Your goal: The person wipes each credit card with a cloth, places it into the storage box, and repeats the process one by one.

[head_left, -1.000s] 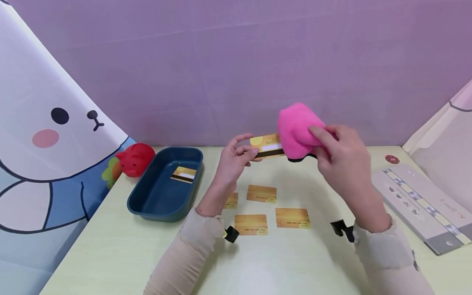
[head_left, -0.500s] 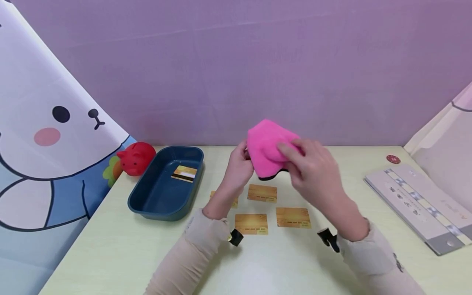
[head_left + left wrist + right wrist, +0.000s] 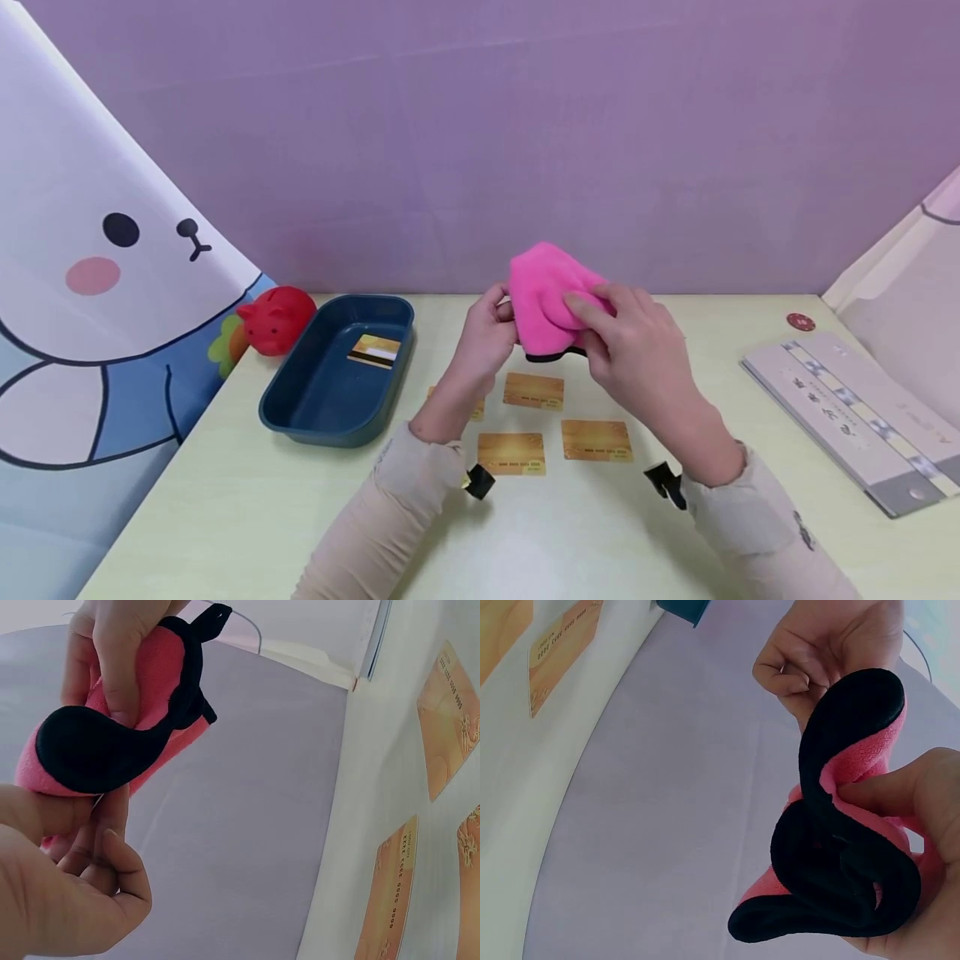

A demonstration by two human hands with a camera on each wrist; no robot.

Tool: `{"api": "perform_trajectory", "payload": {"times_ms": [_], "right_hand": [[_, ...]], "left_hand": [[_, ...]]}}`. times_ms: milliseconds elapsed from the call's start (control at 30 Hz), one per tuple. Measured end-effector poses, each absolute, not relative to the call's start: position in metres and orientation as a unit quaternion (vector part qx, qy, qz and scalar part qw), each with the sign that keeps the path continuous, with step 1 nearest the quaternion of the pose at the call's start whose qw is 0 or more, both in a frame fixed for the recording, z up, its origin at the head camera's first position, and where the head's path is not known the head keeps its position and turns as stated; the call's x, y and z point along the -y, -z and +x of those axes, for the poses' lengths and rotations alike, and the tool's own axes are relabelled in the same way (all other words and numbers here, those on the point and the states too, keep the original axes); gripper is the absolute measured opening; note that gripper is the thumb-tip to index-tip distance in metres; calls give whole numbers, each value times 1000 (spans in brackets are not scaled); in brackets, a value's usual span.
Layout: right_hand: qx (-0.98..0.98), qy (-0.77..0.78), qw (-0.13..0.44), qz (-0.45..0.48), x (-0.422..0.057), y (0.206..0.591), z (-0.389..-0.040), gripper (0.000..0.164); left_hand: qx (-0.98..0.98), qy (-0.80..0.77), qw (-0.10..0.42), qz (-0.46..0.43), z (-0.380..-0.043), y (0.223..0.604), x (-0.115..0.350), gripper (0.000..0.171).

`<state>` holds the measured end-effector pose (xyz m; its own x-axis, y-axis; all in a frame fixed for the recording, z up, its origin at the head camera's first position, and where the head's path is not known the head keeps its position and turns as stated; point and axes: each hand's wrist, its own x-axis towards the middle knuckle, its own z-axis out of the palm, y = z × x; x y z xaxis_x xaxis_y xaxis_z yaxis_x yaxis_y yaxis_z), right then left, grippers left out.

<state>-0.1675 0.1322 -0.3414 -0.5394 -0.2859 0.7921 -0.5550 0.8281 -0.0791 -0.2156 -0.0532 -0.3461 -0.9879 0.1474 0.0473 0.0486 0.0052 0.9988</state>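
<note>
A pink cloth (image 3: 542, 287) with black edging hangs bunched above the table, pinched by my right hand (image 3: 645, 346). In the right wrist view the black edging (image 3: 832, 892) curls in folds around the right thumb and fingers. My left hand (image 3: 483, 337) meets the cloth at its left side, fingers curled around the gold bank card. The cloth covers that card; only a thin pale edge shows between the left fingers in the left wrist view. Below, on the table, lie several gold bank cards (image 3: 512, 454), one partly behind the left wrist.
A blue tray (image 3: 273, 410) stands left of the hands, with one bank card (image 3: 375, 351) inside. Behind its left side sits a red piggy bank (image 3: 276, 321). On the right lie a grey printed case (image 3: 855, 425) and a red chip (image 3: 800, 322). A purple backdrop (image 3: 480, 150) closes the rear.
My right hand has brought the pink cloth left and down over the card in my left hand, hiding the card. Little has shifted in the last half second.
</note>
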Motion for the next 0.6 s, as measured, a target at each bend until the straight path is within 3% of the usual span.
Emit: {"api": "perform_trajectory", "payload": {"times_ms": [233, 600], "right_hand": [[875, -164, 398, 221, -140, 340, -170, 31], [908, -171, 357, 136, -168, 337, -179, 39]], "left_hand": [[-718, -690, 24, 86, -216, 343, 56, 31], [-705, -702, 25, 101, -222, 341, 70, 35]]}}
